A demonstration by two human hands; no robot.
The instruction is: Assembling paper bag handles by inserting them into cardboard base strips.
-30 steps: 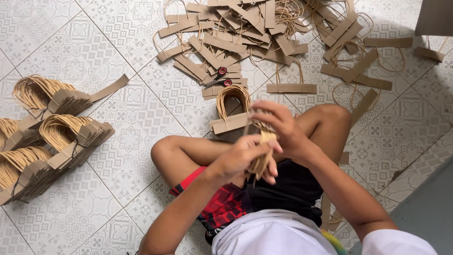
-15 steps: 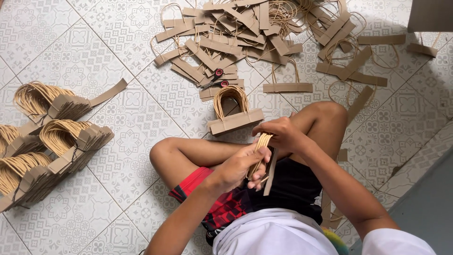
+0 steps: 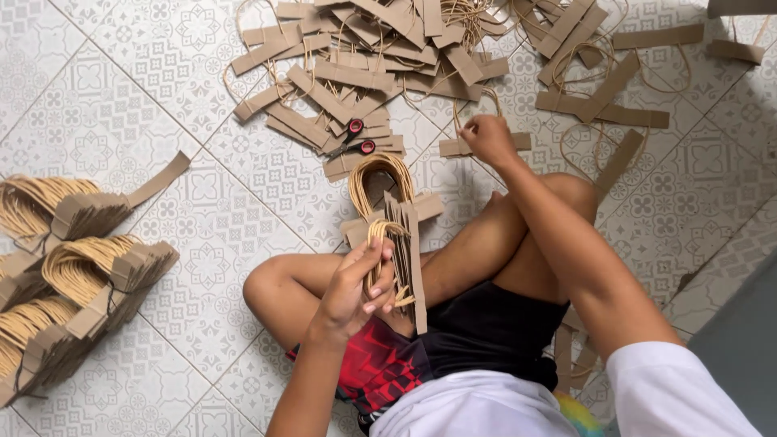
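Right hand (image 3: 487, 137) now reached out from lap to a loose strip (image 3: 477, 146) on the floor, grip closing on it; left hand (image 3: 356, 287) clamped around stacked handles (image 3: 401, 251) over the knee. Best lifted singly, cord untangled, edges aligned with stack.

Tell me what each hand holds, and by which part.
Left hand grips a stack of brown paper strips with twine loops at its lower middle. Right hand touches a loose brown strip on the floor; grip unclear.

Floor (image 3: 121, 105): pale patterned square tiles, grey grout lines. Even daylight. Grey slab (image 3: 740, 348) near right corner.
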